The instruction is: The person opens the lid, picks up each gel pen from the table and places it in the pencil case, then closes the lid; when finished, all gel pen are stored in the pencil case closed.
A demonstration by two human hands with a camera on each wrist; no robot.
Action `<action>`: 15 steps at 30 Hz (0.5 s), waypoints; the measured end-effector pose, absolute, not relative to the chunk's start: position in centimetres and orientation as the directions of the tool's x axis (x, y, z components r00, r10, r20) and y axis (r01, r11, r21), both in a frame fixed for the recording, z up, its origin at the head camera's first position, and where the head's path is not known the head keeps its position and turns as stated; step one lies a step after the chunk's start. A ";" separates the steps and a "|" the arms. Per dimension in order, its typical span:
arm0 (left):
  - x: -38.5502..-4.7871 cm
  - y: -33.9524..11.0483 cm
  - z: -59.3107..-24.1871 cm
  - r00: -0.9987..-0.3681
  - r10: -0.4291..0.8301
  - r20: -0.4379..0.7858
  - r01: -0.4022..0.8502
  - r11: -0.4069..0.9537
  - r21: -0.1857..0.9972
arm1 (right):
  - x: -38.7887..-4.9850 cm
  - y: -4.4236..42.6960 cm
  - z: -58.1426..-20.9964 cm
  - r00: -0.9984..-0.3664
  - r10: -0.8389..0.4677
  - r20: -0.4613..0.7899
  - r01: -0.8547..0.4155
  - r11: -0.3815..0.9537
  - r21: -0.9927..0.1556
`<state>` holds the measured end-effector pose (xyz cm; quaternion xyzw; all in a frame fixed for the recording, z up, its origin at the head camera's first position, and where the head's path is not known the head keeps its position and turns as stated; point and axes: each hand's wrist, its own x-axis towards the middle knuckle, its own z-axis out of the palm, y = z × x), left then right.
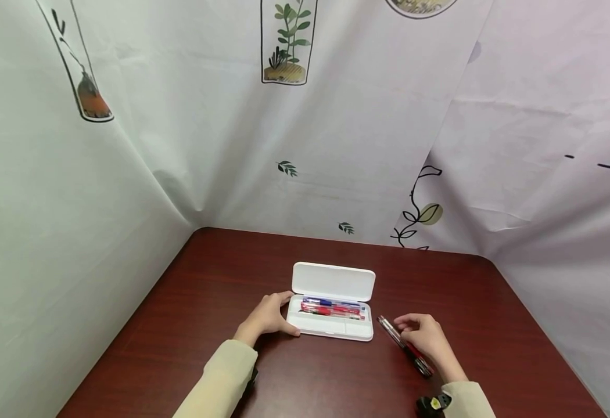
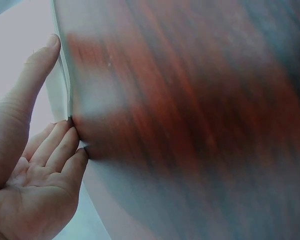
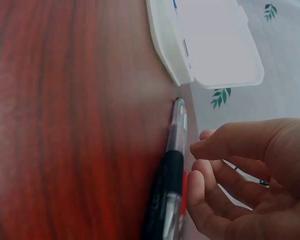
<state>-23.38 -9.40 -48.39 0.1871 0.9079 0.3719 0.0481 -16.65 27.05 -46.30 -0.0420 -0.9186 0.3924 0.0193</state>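
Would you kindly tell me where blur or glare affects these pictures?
Head view: fairly even light, the case distinct; left wrist view: table smeared, with a pale reflection beside the case's edge; right wrist view: lid washed out nearly white, table grain soft, black pen clearer.

Wood-grain tabletop (image 1: 232,267) was dark red-brown, far corners rounded. White fabric sheeting (image 1: 368,145) hung wrinkled behind it and on both sides, printed with jarred plants (image 1: 287,49) and leaf sprigs (image 1: 286,168). Left side looked greenish, right pinkish.
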 end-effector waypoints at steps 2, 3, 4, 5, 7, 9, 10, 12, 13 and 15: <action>-23.4 -9.4 -48.3 -0.923 0.380 0.055 0.310 0.653 0.691 | -16.4 27.3 -46.5 -0.995 0.095 0.001 0.064 0.680 -0.731; -23.4 -9.4 -48.3 -0.922 0.384 0.059 0.316 0.653 0.688 | -16.3 27.4 -46.7 -0.995 0.100 -0.002 0.069 0.675 -0.734; -23.4 -9.4 -48.3 -0.923 0.381 0.055 0.311 0.652 0.691 | -16.2 27.5 -46.8 -0.995 0.100 -0.002 0.070 0.674 -0.736; -23.4 -9.4 -48.3 -0.923 0.382 0.054 0.311 0.652 0.691 | -16.2 27.6 -47.0 -0.995 0.102 0.000 0.069 0.674 -0.735; -23.4 -9.4 -48.4 -0.922 0.383 0.051 0.310 0.653 0.691 | -16.0 27.7 -47.2 -0.995 0.103 0.004 0.068 0.682 -0.728; -23.3 -9.4 -48.4 -0.922 0.384 0.050 0.310 0.654 0.690 | -15.9 27.7 -47.4 -0.994 0.107 0.006 0.070 0.698 -0.712; -23.3 -9.4 -48.4 -0.922 0.383 0.051 0.310 0.654 0.690 | -15.9 27.7 -47.4 -0.994 0.104 0.010 0.067 0.708 -0.703; -23.3 -9.5 -48.4 -0.922 0.382 0.059 0.315 0.653 0.689 | -15.9 27.6 -47.5 -0.995 0.100 0.016 0.062 0.725 -0.685; -23.3 -9.5 -48.4 -0.922 0.383 0.060 0.316 0.654 0.687 | -15.9 27.6 -47.4 -0.995 0.095 0.018 0.057 0.733 -0.677; -23.4 -9.5 -48.4 -0.923 0.379 0.062 0.314 0.651 0.691 | -16.0 27.4 -47.4 -0.996 0.082 0.021 0.046 0.742 -0.668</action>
